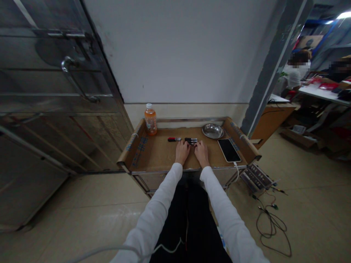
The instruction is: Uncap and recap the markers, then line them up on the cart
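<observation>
Several black-and-silver pens (191,140) lie side by side on the brown cardboard top of a cart (159,157). My left hand (182,151) is at their left end with its fingers bent onto them. At the right end, my right hand (201,151) also has curled fingers against the pens. Both hands partly cover the near pens, so the exact grip is small and hard to see. A red-and-black pen-like stick with a silver end (174,139) lies just left of the bunch, apart from my fingers.
An orange drink bottle (150,120) stands at the cart's back left. A round metal dish (213,130) and a phone (229,150) with a white cable are on the right. Below right, a metal box (256,178) and loose cables (271,223) lie on the floor.
</observation>
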`<control>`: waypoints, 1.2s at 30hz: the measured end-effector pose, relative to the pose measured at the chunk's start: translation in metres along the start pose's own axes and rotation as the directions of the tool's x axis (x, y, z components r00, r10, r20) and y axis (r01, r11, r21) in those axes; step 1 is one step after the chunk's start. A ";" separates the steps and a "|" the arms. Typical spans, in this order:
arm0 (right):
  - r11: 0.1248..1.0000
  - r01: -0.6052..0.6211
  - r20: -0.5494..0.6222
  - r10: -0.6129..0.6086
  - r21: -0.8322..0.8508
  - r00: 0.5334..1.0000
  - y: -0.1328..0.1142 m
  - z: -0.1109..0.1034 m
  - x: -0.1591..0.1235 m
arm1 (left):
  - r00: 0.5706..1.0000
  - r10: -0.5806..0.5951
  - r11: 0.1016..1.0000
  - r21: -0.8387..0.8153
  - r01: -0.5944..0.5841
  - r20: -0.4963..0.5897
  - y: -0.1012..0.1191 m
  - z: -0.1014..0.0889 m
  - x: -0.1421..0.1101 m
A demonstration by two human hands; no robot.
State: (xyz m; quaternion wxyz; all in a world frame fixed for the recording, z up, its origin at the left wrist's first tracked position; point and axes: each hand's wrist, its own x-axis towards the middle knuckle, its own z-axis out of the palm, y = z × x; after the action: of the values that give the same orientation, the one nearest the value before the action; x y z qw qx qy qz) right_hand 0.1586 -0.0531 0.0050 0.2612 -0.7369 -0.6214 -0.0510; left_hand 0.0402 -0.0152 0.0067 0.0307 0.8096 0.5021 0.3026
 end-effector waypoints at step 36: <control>0.999 -0.031 -0.084 0.031 0.006 0.996 0.000 0.001 0.000 | 0.937 -0.288 0.951 0.055 0.304 -0.198 0.000 -0.001 0.000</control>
State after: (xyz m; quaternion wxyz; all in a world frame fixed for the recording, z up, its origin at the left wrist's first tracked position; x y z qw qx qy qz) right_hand 0.1587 -0.0523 0.0041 0.2895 -0.7432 -0.5983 -0.0766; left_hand 0.0398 -0.0160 0.0074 -0.0058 0.6930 0.6314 0.3479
